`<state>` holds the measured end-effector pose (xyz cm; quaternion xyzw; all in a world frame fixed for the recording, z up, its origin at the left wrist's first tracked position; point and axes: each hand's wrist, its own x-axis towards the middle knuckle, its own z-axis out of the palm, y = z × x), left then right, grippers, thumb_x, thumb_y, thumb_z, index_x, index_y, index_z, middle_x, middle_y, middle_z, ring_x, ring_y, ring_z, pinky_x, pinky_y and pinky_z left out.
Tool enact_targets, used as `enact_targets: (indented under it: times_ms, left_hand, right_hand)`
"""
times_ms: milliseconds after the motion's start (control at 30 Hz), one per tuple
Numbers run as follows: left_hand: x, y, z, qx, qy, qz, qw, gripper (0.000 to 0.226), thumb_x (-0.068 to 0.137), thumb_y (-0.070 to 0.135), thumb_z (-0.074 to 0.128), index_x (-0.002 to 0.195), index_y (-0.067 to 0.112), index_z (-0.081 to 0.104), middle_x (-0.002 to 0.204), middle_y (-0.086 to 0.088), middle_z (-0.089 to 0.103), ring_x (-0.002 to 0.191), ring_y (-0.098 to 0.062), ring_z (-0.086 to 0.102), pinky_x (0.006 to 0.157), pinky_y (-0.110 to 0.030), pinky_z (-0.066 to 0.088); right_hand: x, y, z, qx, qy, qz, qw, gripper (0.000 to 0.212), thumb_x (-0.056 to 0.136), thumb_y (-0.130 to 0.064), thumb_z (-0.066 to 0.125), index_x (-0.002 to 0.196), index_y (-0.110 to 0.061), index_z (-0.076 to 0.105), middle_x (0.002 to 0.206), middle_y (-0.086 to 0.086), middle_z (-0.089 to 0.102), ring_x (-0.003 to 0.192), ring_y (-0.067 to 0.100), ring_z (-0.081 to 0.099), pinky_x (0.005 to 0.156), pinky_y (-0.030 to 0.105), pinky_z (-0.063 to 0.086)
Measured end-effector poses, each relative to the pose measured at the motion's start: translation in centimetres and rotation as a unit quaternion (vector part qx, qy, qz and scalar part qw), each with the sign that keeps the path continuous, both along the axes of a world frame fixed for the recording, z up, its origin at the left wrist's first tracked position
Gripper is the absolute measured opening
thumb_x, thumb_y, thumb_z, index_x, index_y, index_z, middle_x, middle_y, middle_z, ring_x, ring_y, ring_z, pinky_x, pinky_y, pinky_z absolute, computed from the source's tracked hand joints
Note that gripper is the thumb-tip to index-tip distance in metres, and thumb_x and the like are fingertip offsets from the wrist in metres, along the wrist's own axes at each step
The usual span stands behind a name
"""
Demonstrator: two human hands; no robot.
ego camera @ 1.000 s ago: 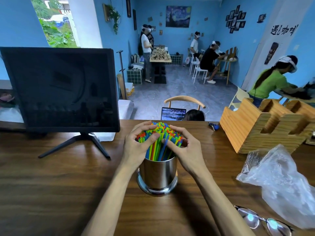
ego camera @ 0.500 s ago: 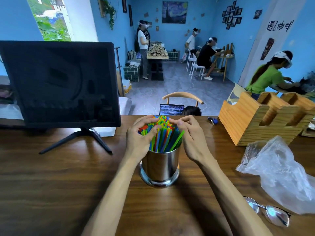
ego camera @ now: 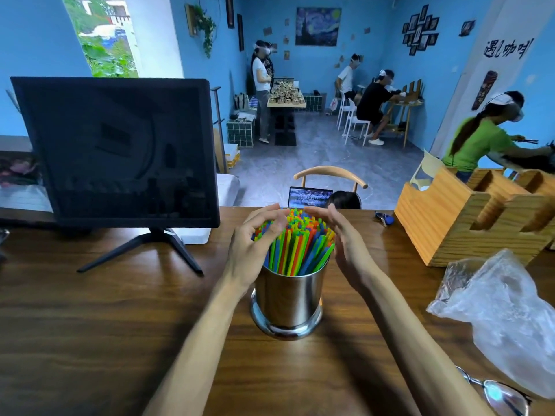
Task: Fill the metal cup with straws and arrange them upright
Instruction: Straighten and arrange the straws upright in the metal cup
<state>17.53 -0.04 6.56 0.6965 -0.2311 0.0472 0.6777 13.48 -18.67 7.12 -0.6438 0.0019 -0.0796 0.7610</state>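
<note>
both hands, left hand and right hand, cup the straws loosely with fingers spread; a sideways nudge could tip the metal cup on the counter.

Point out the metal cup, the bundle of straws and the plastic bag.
metal cup (ego camera: 289,298): head view, on its shiny front wall.
straws (ego camera: 300,241): head view, on the stems above the cup's rim.
plastic bag (ego camera: 507,313): head view, on the crumpled middle of the bag.

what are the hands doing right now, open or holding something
Left hand: open, fingers loosely curved against the left side of the straws, not gripping them.
Right hand: open, fingers straight beside the straws' right side.
</note>
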Motion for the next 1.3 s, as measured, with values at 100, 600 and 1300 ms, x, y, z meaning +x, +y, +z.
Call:
enact_targets:
  times_ms: [100, 600, 1300]
  left_hand:
    - [0.0, -0.9, 0.0, 0.031, -0.005, 0.031, 0.999, 0.037, 0.085, 0.059, 0.065, 0.107, 0.032, 0.078, 0.134, 0.017, 0.062, 0.127, 0.001, 0.054, 0.112, -0.036, 0.042]
    - [-0.2, -1.5, -0.4, -0.019, -0.004, 0.078, 0.997, 0.006, 0.094, 0.027, 0.072, 0.094, 0.023, 0.076, 0.113, 0.012, 0.068, 0.11, -0.003, 0.063, 0.099, -0.033, 0.052]
    - [-0.6, -1.1, 0.3, 0.003, -0.022, 0.04, 0.999, 0.006, 0.096, 0.026, 0.069, 0.096, 0.028, 0.074, 0.107, 0.014, 0.066, 0.106, 0.002, 0.062, 0.089, -0.016, 0.05]
  right_hand:
    - [0.5, 0.1, 0.4, -0.015, 0.003, -0.013, 1.0, 0.033, 0.102, -0.029, 0.053, 0.117, -0.006, 0.071, 0.116, 0.012, 0.075, 0.11, 0.025, 0.068, 0.1, 0.037, 0.052]
    - [1.5, 1.3, 0.7, 0.065, 0.045, -0.021, 0.997, 0.023, 0.097, -0.011, 0.053, 0.094, -0.009, 0.076, 0.099, 0.009, 0.077, 0.093, 0.02, 0.07, 0.086, 0.032, 0.055]
    - [0.8, -1.7, 4.6, -0.493, 0.006, -0.16, 0.855, 0.024, 0.087, -0.043, 0.077, 0.088, -0.019, 0.08, 0.086, -0.002, 0.076, 0.084, 0.013, 0.071, 0.077, 0.039, 0.059]
